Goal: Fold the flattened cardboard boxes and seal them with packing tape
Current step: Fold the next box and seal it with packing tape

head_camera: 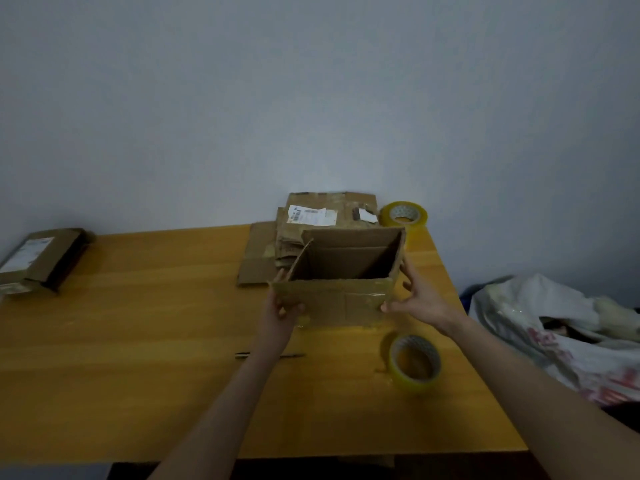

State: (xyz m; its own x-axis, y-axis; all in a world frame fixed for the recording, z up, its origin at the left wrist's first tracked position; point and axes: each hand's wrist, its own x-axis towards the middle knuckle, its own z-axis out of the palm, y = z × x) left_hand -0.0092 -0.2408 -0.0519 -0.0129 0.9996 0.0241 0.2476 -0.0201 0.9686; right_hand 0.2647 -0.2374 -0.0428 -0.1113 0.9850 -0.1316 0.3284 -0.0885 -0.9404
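Note:
An opened-up brown cardboard box [341, 299] stands on the wooden table [138, 341], its top open and its inside empty. My left hand [282, 306] grips its near left corner. My right hand [414, 299] holds its right side, thumb on the front face and fingers on the right wall. Behind it lies a stack of flattened cardboard boxes [322, 220] with white shipping labels. One roll of yellowish packing tape [414, 363] sits just right of the box near my right forearm. A second tape roll [403, 213] rests at the table's far right corner.
A folded box with a label [41, 259] lies at the far left of the table. A thin dark pen-like object [242, 356] lies partly under my left forearm. A crumpled plastic bag [561, 327] sits off the table's right edge. A plain wall stands behind.

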